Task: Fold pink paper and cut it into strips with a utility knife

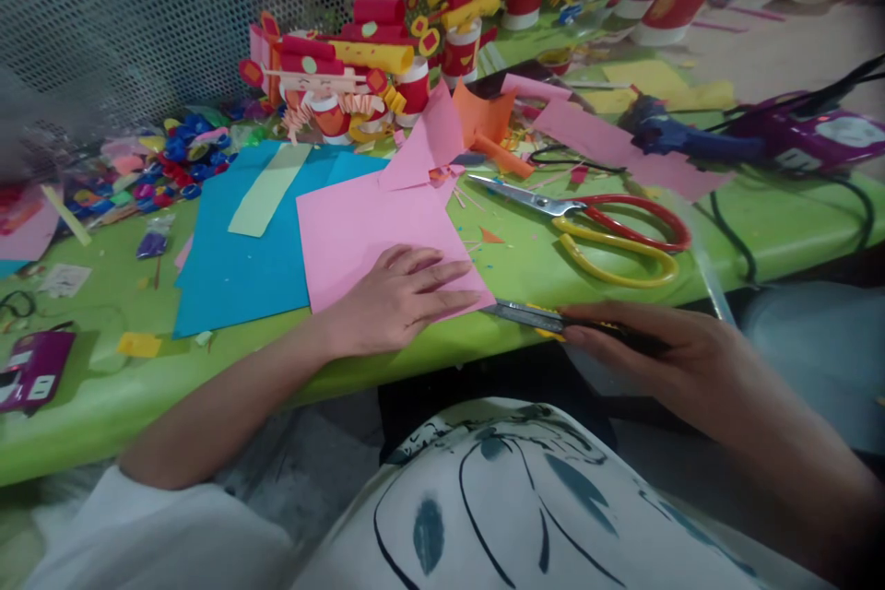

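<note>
The green table (124, 396) is the largest thing, and it runs across the view from left to right. Behind its back edge rises a mesh panel (138, 18). Along this back edge, from the middle toward the right, stands a group of paper figures (338, 55), red, yellow and pink, some of them on cups. Left of the middle lies blue paper (241, 267), and one of its corners comes near the front edge of the table. The pink sheet (359, 230) is at the middle of the front edge, and its left part covers the right side of the blue paper.

The right hand (664, 350) is just before the front edge. It pinches the cutter between thumb and fingers. The left hand (397, 300) lies flat on the pink sheet, near the front edge, with its fingers a little spread and holding nothing between them.

Right of the pink sheet, the scissors (568, 206) rest with red and yellow handles toward the right and their points toward the back edge. The cutter (529, 316) has its tip at the right front corner of the pink sheet; I cannot tell whether it is above or under the paper. A pale green strip (269, 189) lies on the blue paper. The smallest is a yellow scrap (138, 345), near the front edge at the left.
</note>
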`<act>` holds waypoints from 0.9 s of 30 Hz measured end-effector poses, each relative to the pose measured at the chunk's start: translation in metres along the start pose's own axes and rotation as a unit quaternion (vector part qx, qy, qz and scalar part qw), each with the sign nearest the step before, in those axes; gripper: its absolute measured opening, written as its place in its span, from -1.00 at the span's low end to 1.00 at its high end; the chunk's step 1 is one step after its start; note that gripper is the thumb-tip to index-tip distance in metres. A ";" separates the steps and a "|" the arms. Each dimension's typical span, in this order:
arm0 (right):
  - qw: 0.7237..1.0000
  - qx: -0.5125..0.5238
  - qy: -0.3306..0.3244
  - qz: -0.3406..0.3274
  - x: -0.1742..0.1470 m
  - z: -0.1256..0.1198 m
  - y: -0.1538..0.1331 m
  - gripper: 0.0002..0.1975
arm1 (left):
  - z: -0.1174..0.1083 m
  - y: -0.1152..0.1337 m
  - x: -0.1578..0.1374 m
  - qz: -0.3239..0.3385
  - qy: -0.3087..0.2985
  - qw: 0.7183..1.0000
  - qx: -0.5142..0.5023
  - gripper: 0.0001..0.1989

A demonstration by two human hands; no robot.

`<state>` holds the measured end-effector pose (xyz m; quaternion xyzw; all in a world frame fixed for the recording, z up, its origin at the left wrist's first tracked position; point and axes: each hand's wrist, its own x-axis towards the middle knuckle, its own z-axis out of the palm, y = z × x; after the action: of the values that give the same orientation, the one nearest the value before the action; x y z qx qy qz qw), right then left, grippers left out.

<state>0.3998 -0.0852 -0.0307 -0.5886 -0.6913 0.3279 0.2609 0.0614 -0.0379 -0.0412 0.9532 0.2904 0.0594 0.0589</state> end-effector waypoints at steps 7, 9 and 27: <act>1.000 -0.006 0.016 -0.002 -0.006 -0.002 0.005 -0.59 | 0.003 0.003 0.003 0.002 0.011 1.000 0.002 -0.44; 1.000 -0.007 0.017 0.006 -0.006 0.000 0.004 -0.58 | 0.004 0.003 0.003 0.003 0.014 1.000 0.002 -0.45; 0.999 0.005 0.006 0.039 -0.005 0.006 -0.004 -0.47 | 0.006 0.006 0.005 0.004 0.025 1.000 0.010 -0.45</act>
<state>0.3935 -0.0909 -0.0312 -0.6159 -0.6645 0.3376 0.2552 0.0693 -0.0406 -0.0460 0.9532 0.2885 0.0805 0.0418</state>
